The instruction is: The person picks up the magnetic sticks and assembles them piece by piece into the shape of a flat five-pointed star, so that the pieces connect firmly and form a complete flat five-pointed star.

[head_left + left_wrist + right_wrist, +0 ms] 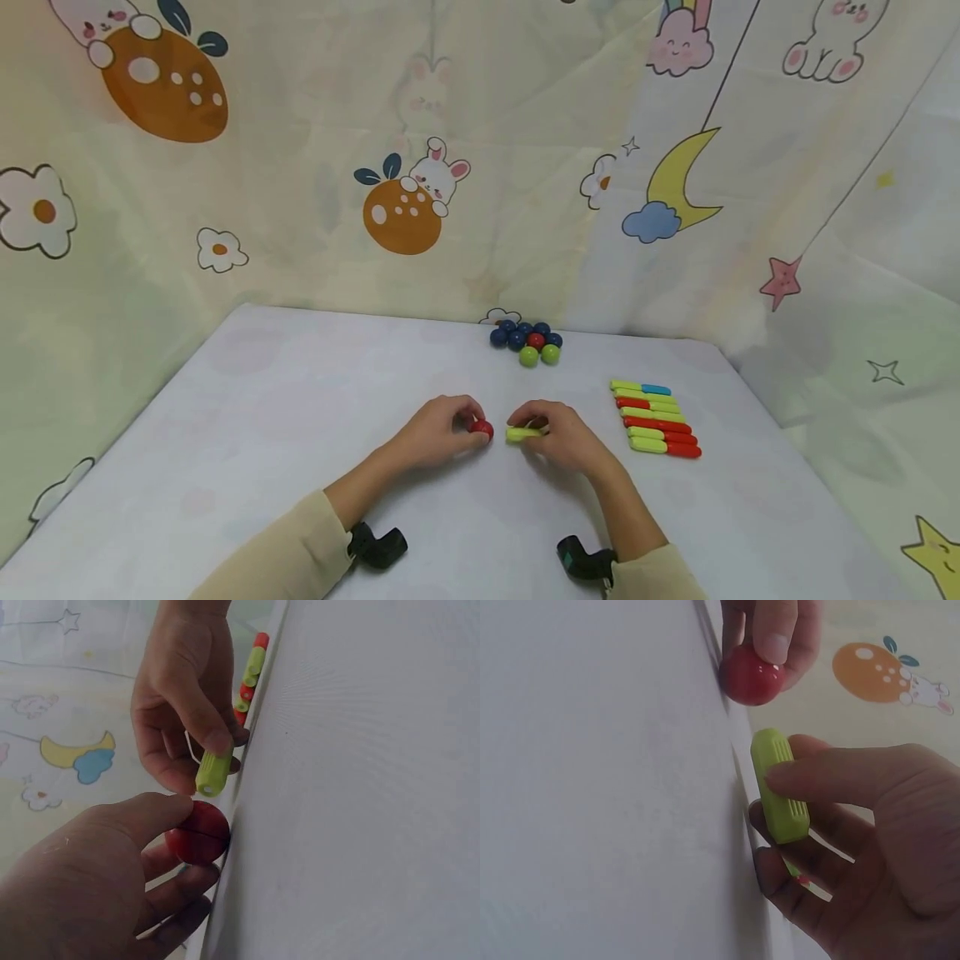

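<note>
My left hand (pixel 442 431) pinches a glossy red ball (pixel 483 429) between thumb and fingers, low over the white table. In the left wrist view a thin dark line runs across this red ball (pixel 199 834). Facing it, my right hand (pixel 566 435) holds a short yellow-green plastic stick (pixel 519 434), with its free end toward the ball. Ridges show along the side of the green stick (pixel 780 787) in the right wrist view, where the thumb presses on it. A small gap separates stick and ball. Fingers hide part of both.
At the table's back edge sits a cluster of dark blue balls (pixel 498 337), with a red ball (pixel 536 341) and two green balls (pixel 528 357). Several coloured sticks (pixel 660 424) lie in a column right of my right hand. A patterned cloth (pixel 300 208) hangs behind the white table (pixel 300 375).
</note>
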`<state>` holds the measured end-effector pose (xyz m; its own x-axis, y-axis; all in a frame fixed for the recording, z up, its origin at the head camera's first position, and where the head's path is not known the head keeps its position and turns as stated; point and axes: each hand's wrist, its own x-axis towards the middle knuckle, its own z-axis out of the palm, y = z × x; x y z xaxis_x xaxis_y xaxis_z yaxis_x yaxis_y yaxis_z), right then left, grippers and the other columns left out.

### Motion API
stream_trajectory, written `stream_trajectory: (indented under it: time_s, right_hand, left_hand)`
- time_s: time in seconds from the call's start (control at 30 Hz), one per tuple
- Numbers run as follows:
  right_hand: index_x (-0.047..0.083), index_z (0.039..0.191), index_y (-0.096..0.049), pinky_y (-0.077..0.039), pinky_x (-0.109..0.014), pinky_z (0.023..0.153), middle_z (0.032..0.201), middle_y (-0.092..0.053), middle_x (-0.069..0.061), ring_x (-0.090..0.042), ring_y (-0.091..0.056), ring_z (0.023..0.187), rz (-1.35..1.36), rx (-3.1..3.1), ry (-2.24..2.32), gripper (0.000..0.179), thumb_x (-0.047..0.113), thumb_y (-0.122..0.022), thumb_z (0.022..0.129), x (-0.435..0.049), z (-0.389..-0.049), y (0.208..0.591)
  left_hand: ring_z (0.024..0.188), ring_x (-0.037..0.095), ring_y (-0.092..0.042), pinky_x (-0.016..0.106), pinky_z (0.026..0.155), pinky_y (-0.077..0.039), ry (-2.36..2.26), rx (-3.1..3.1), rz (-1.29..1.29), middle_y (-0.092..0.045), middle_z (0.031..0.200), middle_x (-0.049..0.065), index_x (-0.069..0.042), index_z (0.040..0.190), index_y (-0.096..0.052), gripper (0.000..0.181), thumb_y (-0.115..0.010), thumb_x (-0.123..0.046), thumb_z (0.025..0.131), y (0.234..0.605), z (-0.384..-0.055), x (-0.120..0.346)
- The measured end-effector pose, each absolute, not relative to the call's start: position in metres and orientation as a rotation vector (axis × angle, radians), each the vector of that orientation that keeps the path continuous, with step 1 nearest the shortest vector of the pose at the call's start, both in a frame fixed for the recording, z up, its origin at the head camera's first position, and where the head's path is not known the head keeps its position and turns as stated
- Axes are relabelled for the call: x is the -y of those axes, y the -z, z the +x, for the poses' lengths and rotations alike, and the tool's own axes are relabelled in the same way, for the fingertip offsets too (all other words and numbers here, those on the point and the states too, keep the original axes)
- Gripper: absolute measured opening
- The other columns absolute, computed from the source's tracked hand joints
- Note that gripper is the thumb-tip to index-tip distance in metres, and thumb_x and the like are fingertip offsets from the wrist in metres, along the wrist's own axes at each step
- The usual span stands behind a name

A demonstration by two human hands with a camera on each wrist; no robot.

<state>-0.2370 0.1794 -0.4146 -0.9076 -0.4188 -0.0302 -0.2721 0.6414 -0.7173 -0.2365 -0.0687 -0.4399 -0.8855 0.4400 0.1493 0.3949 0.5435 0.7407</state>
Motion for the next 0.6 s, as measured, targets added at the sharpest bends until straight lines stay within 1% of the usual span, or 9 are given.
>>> stream_trajectory:
  time_s: [0.3,0.6]
  right_hand:
    - [0.017,0.11,-0.074,-0.055,-0.044,0.098,0.111,-0.071,0.002,-0.018,-0.063,0.103,-0.629,-2.625,1.117,0.023,0.002,-0.072,0.092,-0.1757,-0.2347,0.4157]
    - [0.016,0.11,-0.074,-0.053,-0.041,0.096,0.11,-0.072,0.002,-0.017,-0.063,0.101,-0.663,-2.609,1.139,0.023,0.003,-0.071,0.092,-0.1731,-0.2354,0.4161]
  left_hand:
    - [0.092,0.011,-0.059,0.033,0.084,-0.05,-1.277,-2.707,0.779,-0.066,0.091,-0.013,-0.023,0.105,-0.07,0.017,-0.077,-0.032,0.093,0.4423,-0.2314,0.0683]
    - [0.093,0.011,-0.059,0.034,0.087,-0.048,-1.282,-2.728,0.809,-0.066,0.091,-0.012,-0.02,0.106,-0.072,0.018,-0.078,-0.03,0.092,0.4436,-0.231,0.0669]
